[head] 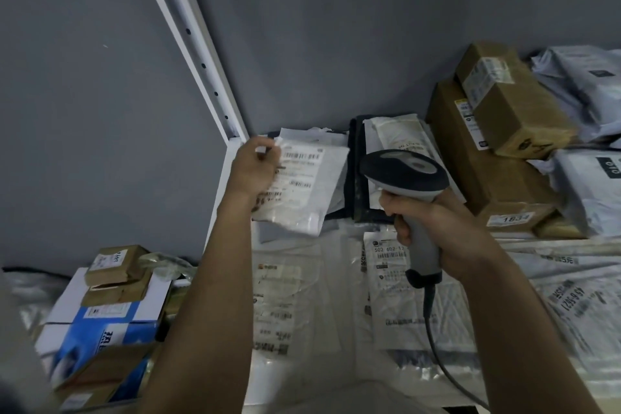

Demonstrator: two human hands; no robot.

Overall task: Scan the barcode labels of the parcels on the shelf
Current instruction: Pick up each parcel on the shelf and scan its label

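Left hand [255, 168] fingers pinch a white parcel [304, 190] by its left edge, tilted above the shelf [235, 212]; right hand [433, 222] fingers grip the scanner [408, 178], just right of it; boxes [497, 151] crowd farther right.

Left hand [257, 166] grips white parcel [307, 188]; right hand [433, 222] grips scanner [405, 171]

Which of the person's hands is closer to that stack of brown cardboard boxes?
Right. The right hand, gripping the grey handheld scanner, is just left of the brown cardboard boxes; the left hand holds a white plastic parcel farther left.
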